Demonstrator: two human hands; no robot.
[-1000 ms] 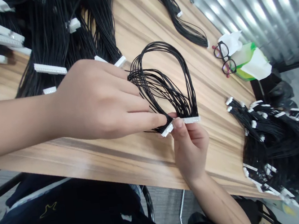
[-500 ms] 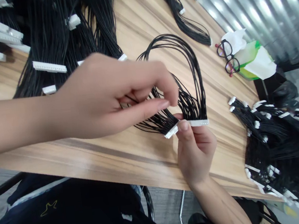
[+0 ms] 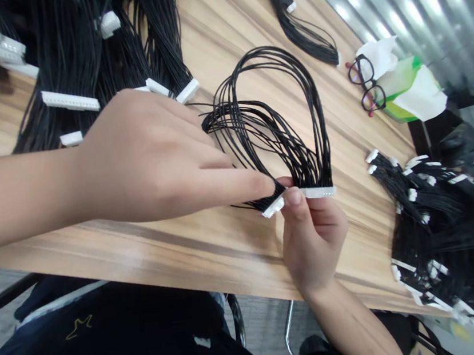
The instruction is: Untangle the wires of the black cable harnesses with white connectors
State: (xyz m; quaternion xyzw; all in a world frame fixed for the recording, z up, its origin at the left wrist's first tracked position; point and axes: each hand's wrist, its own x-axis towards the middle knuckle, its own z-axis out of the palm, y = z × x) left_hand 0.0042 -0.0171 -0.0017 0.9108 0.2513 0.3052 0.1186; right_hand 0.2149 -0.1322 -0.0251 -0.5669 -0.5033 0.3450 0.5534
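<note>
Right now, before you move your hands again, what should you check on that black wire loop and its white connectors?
1. The right hand has its thumb pressed on the white connectors: ok.
2. The left hand has its index fingertip on the wires beside the connectors: ok.
3. The black wire loop lies apart from the wire piles: ok.
4. The loop's wires run neatly side by side: not ok, they cross near the left hand.
5. The wire ends sit firmly in the connectors: cannot tell, too small and partly hidden.
</note>
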